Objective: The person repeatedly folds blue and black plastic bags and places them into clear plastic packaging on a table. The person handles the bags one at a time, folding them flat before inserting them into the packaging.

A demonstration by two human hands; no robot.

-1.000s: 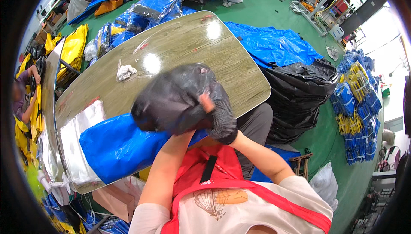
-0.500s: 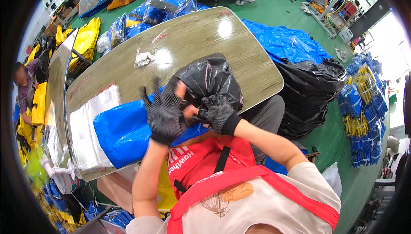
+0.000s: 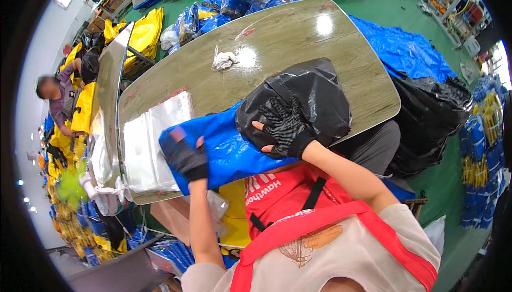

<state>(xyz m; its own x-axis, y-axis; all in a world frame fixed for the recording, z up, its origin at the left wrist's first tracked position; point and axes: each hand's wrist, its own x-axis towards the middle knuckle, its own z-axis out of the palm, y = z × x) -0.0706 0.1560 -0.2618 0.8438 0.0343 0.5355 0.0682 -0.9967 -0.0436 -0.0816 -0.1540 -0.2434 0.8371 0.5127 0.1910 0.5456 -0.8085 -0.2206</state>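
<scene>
In front of me on the table lies a flat, glossy blue plastic-like piece [image 3: 229,140], with a puffed, wrinkled black piece [image 3: 325,94] at its right end. Whether the two are joined I cannot tell. My right hand [image 3: 285,129], in a black textured glove with bare fingertips showing, presses on the black piece, palm down and fingers spread. Gloved in the same way, my left hand [image 3: 185,156] is over the left end of the blue piece. Its thumb stands apart, but motion smears the other fingers, so any grip is unclear.
Clear plastic sleeves [image 3: 146,145] lie left on the wood-patterned table [image 3: 277,36]; a crumpled white scrap [image 3: 225,60] sits farther back. Right of the table stands a black and blue heap [image 3: 426,105]. Another person [image 3: 66,100] works at the far left beside yellow bags [image 3: 144,33].
My hands, earlier close together at the black piece, have separated. The left moved onto the blue end; the right opened flat on the black piece, which now lies more spread out. The view has shifted.
</scene>
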